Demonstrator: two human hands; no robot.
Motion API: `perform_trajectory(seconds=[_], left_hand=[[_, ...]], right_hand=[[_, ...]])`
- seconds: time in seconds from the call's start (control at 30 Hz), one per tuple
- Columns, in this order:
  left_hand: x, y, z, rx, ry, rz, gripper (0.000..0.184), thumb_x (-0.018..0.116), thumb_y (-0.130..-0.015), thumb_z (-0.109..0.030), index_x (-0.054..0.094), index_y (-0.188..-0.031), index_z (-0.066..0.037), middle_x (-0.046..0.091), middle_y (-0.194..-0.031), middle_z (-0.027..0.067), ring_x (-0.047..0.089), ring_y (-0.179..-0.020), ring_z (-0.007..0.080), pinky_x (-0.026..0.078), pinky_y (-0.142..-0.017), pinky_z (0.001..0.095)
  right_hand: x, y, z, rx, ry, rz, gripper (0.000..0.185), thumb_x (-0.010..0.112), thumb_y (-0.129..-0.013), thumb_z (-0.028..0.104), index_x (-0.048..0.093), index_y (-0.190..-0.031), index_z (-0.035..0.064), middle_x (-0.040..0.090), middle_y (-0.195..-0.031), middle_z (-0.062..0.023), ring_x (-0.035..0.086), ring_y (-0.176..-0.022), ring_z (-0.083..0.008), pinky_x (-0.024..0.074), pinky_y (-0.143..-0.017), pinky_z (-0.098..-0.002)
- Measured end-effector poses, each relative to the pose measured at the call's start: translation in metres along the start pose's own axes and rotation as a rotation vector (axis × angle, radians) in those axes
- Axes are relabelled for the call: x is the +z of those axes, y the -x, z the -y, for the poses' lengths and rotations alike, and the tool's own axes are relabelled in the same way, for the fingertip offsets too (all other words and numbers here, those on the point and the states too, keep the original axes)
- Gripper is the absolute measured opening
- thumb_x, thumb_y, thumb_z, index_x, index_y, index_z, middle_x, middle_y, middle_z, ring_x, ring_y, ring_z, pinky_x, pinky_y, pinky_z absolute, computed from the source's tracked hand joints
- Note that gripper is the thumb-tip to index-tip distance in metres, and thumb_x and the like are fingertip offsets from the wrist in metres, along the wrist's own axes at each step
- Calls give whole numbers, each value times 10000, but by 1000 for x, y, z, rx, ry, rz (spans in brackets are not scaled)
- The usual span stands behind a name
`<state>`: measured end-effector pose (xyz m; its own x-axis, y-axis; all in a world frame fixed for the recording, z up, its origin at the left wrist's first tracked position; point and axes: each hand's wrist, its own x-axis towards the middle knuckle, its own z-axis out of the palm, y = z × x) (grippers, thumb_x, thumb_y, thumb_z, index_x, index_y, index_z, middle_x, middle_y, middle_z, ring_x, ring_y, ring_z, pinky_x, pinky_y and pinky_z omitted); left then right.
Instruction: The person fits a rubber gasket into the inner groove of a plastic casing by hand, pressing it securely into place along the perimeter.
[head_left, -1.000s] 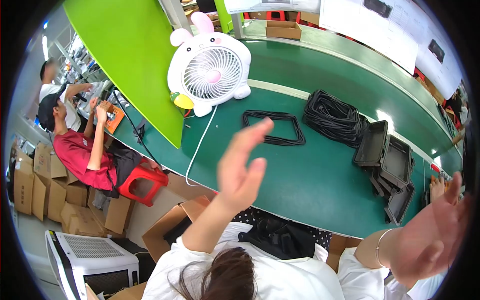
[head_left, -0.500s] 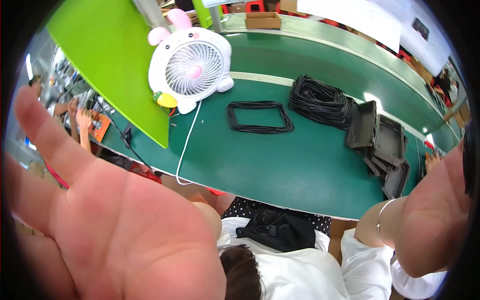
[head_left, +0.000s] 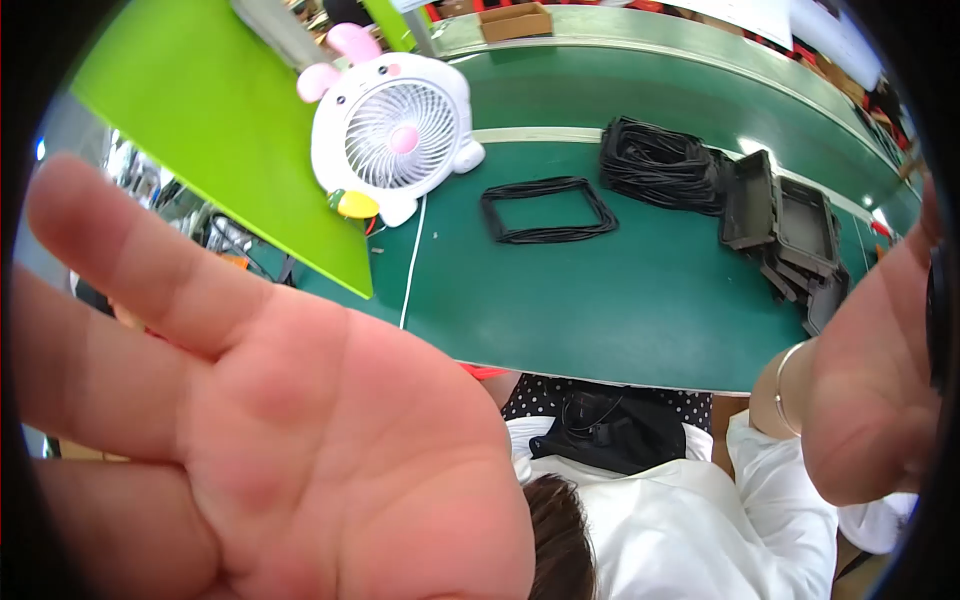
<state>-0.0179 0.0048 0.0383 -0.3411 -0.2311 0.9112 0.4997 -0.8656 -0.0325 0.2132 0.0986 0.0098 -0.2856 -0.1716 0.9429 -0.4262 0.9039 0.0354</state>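
Note:
My left hand [head_left: 350, 440] is held up very close to the camera, palm facing it. Its fingers are stretched apart and it holds nothing that I can see. At the right edge, my right hand [head_left: 870, 390] is also raised with the palm showing, and a bracelet is on the wrist. Most of its fingers are cut off by the dark rim of the view. On the green table [head_left: 530, 310] beyond my hands lie a thin stack of black rectangular rings [head_left: 550, 236], a thicker pile of similar rings [head_left: 660, 170] and several dark grey box-like housings [head_left: 805, 230].
A white rabbit-shaped fan [head_left: 400, 135] stands at the back left, its white cable [head_left: 412, 265] running over the table edge. Beside it rises a bright green divider panel [head_left: 220, 140]. A cardboard box [head_left: 515, 22] sits on the ledge behind.
The view has shifted, so the table things appear farther right and the near table edge higher. My left hand has moved rightward in view. Both hands remain raised near the camera.

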Motion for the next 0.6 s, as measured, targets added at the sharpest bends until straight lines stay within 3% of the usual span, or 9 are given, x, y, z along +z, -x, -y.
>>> perform_trajectory(seconds=[0.2, 0.27, 0.33, 0.4, 0.43, 0.5, 0.6], left_hand=[[0, 4, -2, 12, -28, -54, 498, 365, -945, -293, 424, -1280, 71, 476, -1310, 252, 431, -1249, 380, 287, -1074, 524], [-3, 15, -5, 8, -50, -95, 489, 369, -946, -283, 423, -1274, 76, 484, -1297, 256, 447, -1237, 375, 311, -1067, 513], [-13, 37, -7, -38, -90, -121, 480, 372, -947, -273, 421, -1267, 81, 492, -1285, 259, 463, -1224, 370, 335, -1060, 501], [-27, 70, -1, -196, -135, -30, 383, 403, -935, -212, 470, -1188, 67, 529, -1206, 223, 500, -1127, 318, 375, -983, 439], [-36, 96, 8, -337, -190, 96, 295, 432, -921, -155, 521, -1113, 52, 561, -1133, 185, 528, -1036, 269, 404, -909, 383], [-53, 143, 27, -616, -296, 385, 159, 491, -894, -41, 621, -961, 21, 626, -987, 109, 584, -854, 170, 461, -761, 269], [-59, 192, 47, -1040, -318, 675, 114, 533, -904, -55, 623, -915, 14, 626, -849, 95, 621, -787, 182, 492, -710, 292]], right_hand=[[-14, 11, 4, 13, 134, 47, 522, 441, -928, 273, 443, -1350, -35, 439, -1391, -250, 418, -1277, -428, 379, -991, -507], [30, 43, 5, 146, 158, -275, 493, 486, -918, 259, 463, -1315, -33, 467, -1333, -245, 469, -1195, -392, 411, -940, -475], [62, 65, 10, 382, 193, -352, 405, 551, -893, 209, 508, -1212, -36, 516, -1199, -221, 521, -1053, -326, 442, -868, -420], [93, 93, 11, 645, 137, -300, 279, 593, -846, 95, 545, -1095, -21, 569, -1036, -175, 550, -910, -270, 460, -800, -376], [106, 106, 12, 729, 153, -105, 246, 582, -770, -7, 564, -1015, 3, 576, -886, -133, 567, -806, -253, 460, -720, -342], [146, 136, 22, 866, -120, 120, 198, 581, -702, -63, 605, -886, 8, 587, -780, -102, 578, -682, -241, 468, -599, -338], [199, 175, 44, 923, -535, 338, 119, 581, -770, -2, 612, -885, 0, 617, -798, -144, 608, -740, -327, 500, -667, -393]])
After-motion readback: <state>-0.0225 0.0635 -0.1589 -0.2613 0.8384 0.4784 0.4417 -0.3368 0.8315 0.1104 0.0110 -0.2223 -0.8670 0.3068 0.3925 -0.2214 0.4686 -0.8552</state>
